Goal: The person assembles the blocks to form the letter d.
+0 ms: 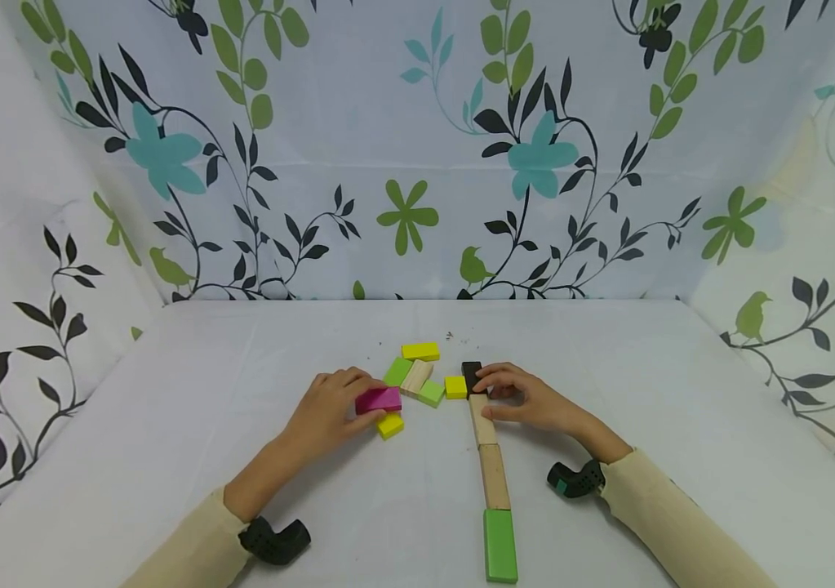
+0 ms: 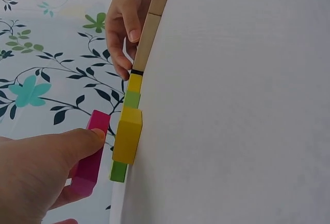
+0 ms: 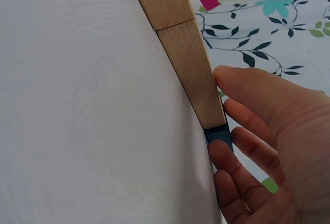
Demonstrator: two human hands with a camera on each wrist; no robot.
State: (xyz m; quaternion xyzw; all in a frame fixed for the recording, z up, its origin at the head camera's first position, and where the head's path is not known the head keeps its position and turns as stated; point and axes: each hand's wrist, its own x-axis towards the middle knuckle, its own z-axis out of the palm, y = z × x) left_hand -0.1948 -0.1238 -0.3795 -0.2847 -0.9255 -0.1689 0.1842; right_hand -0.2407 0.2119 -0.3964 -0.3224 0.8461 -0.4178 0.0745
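My left hand [image 1: 329, 412] pinches a magenta block [image 1: 379, 398] between thumb and fingers. The left wrist view shows the magenta block [image 2: 93, 154] raised off the table, beside a yellow block [image 2: 127, 135]. My right hand [image 1: 530, 400] rests at the far end of a row of blocks, its fingers loosely bent. Its fingertips touch a black block [image 1: 470, 377], and the thumb lies against a plain wooden block [image 1: 483, 423]. Toward me the row continues with a second wooden block [image 1: 494, 478] and a green block [image 1: 500, 545]. A small yellow block [image 1: 455, 387] sits left of the black one.
Between the hands lie a light green block [image 1: 432, 394], another light green block [image 1: 397, 372] and a pale wooden block [image 1: 417, 377]. A yellow block [image 1: 420, 351] lies behind them. White cloth [image 1: 373, 523] covers the table; a patterned curtain [image 1: 344, 98] hangs behind.
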